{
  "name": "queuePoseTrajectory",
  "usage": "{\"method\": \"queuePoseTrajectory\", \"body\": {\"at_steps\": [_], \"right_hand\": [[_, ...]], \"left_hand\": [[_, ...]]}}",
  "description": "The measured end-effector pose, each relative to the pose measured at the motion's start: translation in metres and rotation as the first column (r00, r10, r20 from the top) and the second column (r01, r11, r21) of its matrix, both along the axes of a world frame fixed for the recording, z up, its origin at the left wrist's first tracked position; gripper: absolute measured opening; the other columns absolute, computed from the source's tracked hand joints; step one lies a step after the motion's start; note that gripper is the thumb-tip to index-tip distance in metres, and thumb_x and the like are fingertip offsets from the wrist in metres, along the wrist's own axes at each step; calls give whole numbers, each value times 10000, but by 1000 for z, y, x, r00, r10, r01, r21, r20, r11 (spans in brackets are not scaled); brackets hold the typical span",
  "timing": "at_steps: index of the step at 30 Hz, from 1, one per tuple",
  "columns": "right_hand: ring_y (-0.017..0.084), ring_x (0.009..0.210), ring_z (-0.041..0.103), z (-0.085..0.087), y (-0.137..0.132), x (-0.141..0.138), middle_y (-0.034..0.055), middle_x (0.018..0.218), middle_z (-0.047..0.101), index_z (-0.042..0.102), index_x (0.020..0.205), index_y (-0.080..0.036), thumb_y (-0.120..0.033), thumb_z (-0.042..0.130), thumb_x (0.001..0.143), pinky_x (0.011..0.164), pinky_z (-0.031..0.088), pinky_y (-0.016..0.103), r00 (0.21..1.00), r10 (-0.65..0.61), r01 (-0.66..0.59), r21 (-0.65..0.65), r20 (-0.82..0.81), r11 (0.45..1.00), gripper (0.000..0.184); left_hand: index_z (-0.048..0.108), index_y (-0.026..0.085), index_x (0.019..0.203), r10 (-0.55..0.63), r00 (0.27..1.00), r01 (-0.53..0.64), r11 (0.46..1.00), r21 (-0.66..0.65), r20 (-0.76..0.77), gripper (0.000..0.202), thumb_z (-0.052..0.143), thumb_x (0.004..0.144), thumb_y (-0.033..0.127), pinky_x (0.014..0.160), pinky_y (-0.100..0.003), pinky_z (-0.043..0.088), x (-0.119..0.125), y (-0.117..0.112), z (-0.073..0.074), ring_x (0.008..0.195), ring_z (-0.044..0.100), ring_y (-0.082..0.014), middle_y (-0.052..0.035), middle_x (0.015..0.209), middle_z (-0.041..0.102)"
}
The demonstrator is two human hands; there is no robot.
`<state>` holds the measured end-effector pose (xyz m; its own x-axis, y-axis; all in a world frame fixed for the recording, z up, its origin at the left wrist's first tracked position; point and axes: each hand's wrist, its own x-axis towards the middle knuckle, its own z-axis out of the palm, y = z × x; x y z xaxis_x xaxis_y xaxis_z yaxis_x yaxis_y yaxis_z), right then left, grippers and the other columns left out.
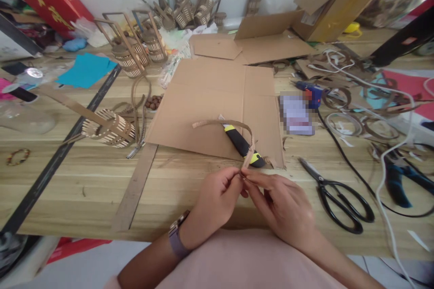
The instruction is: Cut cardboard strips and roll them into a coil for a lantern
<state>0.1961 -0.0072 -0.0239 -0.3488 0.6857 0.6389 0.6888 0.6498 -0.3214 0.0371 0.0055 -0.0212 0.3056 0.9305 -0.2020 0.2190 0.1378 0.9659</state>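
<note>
A thin brown cardboard strip (249,133) curves up from between my fingers and bends over to the left. My left hand (222,196) pinches its lower end, with a watch on that wrist. Close against it, my right hand (280,198) grips the same end with thumb and fingertips. Just behind the strip lies a black and yellow utility knife (239,140) on a flat cardboard sheet (200,86). The very end of the strip is hidden by my fingers.
Black-handled scissors (339,198), pliers (400,180) and a blue glue gun (310,92) lie to the right, among cords. On the left stand a small cardboard basket (108,128) and a long black ruler (61,153). Several handled baskets (129,54) stand behind.
</note>
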Motion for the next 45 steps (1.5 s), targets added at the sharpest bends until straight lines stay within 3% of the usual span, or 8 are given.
{"method": "queuePoseTrajectory", "body": {"at_steps": [3,9,18,25,30,37,41,45], "right_hand": [[158,664,744,-5,-2,1,37,901,800,602,1045,-230,-143,550,958,636,584,266,1000,-15,15,-30,-25,999,134],[173,638,743,-8,-7,0,9,816,792,638,985,-264,-205,520,959,574,582,272,976,-185,170,-128,-116,977,135],[170,730,764,-5,-1,2,62,956,800,620,1010,-217,-179,555,964,677,608,271,999,-20,20,-19,-25,1000,88],[154,677,753,-3,-3,1,60,891,800,609,1075,-207,-126,556,950,643,602,249,999,5,-4,8,-44,1000,157],[174,680,756,-2,-8,-1,12,845,796,643,1028,-258,-145,542,943,619,610,264,985,-154,142,-141,-78,980,173],[172,714,765,-6,-1,0,66,941,802,621,1001,-223,-179,558,963,668,616,267,999,-33,32,-30,-35,999,86],[173,750,770,-3,0,0,93,940,800,603,1006,-198,-123,543,961,681,610,258,1000,-2,2,38,-12,999,106],[167,700,763,0,-2,0,62,872,801,622,1008,-207,-158,512,981,630,605,247,998,-54,52,-47,-37,998,123]], "left_hand": [[613,180,726,22,1000,-21,1000,-12,11,247,431,887,224,593,-222,423,1,-1,2,635,590,-139,0,661,641],[604,186,704,-3,999,4,1000,-27,47,252,432,886,214,610,-216,444,0,-2,5,674,623,-146,0,650,637],[702,171,982,-62,998,61,997,44,19,303,415,984,271,695,-244,458,-3,-2,-2,782,651,-169,-31,825,713],[692,166,829,-20,1000,20,1000,17,2,292,428,936,229,613,-225,429,-1,-3,1,665,610,-144,-9,704,664],[697,172,845,-45,999,45,999,1,25,276,436,928,210,649,-223,441,-3,-2,1,715,630,-148,-10,742,684],[711,178,951,-65,998,65,997,40,7,287,433,967,250,684,-234,442,-5,0,1,784,636,-162,-15,808,692],[702,169,892,-56,998,54,998,38,34,283,434,954,231,659,-226,444,-3,-2,1,746,637,-155,-14,777,692],[673,173,799,-50,998,49,998,35,32,271,432,921,194,629,-215,435,-3,-2,2,681,618,-139,0,713,669]]}}
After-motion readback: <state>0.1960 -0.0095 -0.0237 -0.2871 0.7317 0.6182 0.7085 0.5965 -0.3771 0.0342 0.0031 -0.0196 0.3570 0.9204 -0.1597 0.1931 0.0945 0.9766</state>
